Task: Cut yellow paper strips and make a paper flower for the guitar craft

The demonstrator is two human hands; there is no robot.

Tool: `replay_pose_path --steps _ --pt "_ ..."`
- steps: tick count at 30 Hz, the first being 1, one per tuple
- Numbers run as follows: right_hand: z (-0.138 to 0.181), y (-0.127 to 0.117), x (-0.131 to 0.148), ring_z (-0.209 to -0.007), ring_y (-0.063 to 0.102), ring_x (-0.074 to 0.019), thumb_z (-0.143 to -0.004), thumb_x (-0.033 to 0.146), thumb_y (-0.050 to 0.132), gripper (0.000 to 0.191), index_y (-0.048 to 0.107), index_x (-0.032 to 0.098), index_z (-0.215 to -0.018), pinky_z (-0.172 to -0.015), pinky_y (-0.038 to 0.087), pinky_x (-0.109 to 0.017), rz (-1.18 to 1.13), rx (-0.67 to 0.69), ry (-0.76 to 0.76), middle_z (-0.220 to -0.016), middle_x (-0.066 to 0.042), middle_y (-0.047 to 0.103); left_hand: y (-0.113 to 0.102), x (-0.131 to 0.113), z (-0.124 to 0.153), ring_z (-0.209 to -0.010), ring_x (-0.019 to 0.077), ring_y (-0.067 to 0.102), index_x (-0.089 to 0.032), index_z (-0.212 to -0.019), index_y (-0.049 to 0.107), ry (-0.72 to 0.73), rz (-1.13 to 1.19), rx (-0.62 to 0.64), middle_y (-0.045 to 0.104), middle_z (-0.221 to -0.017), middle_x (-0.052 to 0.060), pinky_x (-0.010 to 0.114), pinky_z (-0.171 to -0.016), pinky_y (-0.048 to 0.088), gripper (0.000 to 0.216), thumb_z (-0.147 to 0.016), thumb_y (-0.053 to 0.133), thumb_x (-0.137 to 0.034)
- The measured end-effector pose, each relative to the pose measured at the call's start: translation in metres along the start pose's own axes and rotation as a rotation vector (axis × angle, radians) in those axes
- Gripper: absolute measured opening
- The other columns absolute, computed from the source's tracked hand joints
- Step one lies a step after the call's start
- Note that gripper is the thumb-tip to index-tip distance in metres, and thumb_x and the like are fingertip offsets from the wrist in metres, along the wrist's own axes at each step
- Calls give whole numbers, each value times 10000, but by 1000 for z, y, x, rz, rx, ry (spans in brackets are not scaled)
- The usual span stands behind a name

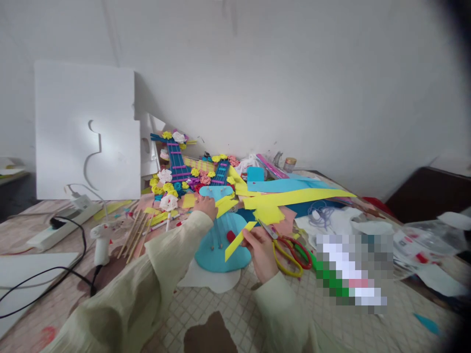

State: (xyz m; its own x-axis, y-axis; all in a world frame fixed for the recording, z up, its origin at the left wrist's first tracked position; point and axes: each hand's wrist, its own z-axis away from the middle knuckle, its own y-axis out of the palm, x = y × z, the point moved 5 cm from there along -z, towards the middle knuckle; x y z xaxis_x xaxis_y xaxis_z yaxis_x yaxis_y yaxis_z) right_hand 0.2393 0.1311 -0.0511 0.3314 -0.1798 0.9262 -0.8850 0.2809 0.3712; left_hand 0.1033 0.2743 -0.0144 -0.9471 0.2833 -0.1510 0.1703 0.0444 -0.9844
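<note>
My right hand [260, 251] pinches a short yellow paper strip [239, 242] between thumb and fingers. The strip slants over a light-blue guitar-shaped cutout [217, 257] with small pegs on it. A red round piece [231, 236] shows on the cutout behind the strip. Up at the cutout's neck is my left hand [206, 206], beside folded yellow paper [225, 205]. Its fingers point away from me and are partly hidden, so their grip is unclear. White paper [211, 282] lies under the cutout. Scissors with yellow handles [289, 262] lie right of my right hand.
Blue paper guitars [178, 164] with crepe flowers [169, 202] stand at the back. Long yellow strips [298, 197] lie right of centre. A glue gun [101, 242], wooden sticks [133, 235] and a power strip [64, 228] are left. A white board [88, 132] leans on the wall.
</note>
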Motion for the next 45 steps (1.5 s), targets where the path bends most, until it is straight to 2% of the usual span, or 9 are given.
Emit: replay_pose_path --steps 5,11,14,16,18,23,31,38,45 --pt "1 0 3 -537 426 -110 -648 335 658 222 544 170 -556 -567 374 -264 8 -14 8 -515 37 455 10 9 -7 -931 195 547 -149 -1100 494 -31 135 57 530 -1104 85 400 -772 471 308 -826 488 -290" --pt "1 1 5 -540 432 -109 -638 350 658 220 558 161 -588 -549 362 -260 43 -8 19 -537 30 467 -13 15 1 -908 189 555 -143 -1069 514 -45 506 18 546 -1073 76 388 -759 475 288 -826 486 -296" --pt "2 4 2 -536 428 -109 -639 364 655 234 576 153 -578 -532 354 -254 81 55 39 -526 25 463 -21 13 26 -759 153 592 -98 -889 566 -12 761 44 616 -856 56 315 -677 493 229 -834 454 -290" --pt "4 7 -1 -533 434 -112 -637 368 658 236 598 146 -586 -525 353 -253 113 107 64 -522 18 476 -19 9 50 -648 130 597 -105 -787 559 13 927 85 634 -724 43 267 -607 493 232 -819 438 -300" --pt "7 10 -3 -532 442 -113 -634 366 663 230 623 141 -614 -526 355 -252 145 142 87 -534 9 503 -12 6 78 -615 126 601 -120 -728 541 22 1071 124 645 -681 38 246 -573 487 224 -768 486 -334" --pt "11 15 -5 -512 430 -104 -631 371 664 241 613 142 -579 -516 343 -241 229 165 110 -508 21 490 11 6 128 -552 131 598 -121 -890 555 -82 1296 142 652 -599 16 244 -528 478 356 -617 627 -337" --pt "12 16 -17 -495 449 -103 -612 377 673 251 639 128 -620 -508 356 -243 345 206 173 -498 19 524 39 16 147 -485 116 566 -114 -773 619 -217 1420 142 667 -588 34 230 -472 458 313 -547 675 -323" --pt "17 18 -27 -427 433 -87 -644 393 655 264 638 131 -671 -459 339 -235 340 255 248 -478 32 505 42 21 151 -377 66 462 -141 -669 613 -240 1401 153 606 -483 -19 180 -366 358 186 -549 650 -279" --pt "20 21 -29 -418 427 -71 -648 391 653 259 636 132 -648 -419 331 -217 302 272 289 -500 32 501 44 23 151 -389 70 469 -163 -607 596 -229 1351 151 562 -449 -41 173 -361 359 112 -562 627 -260"
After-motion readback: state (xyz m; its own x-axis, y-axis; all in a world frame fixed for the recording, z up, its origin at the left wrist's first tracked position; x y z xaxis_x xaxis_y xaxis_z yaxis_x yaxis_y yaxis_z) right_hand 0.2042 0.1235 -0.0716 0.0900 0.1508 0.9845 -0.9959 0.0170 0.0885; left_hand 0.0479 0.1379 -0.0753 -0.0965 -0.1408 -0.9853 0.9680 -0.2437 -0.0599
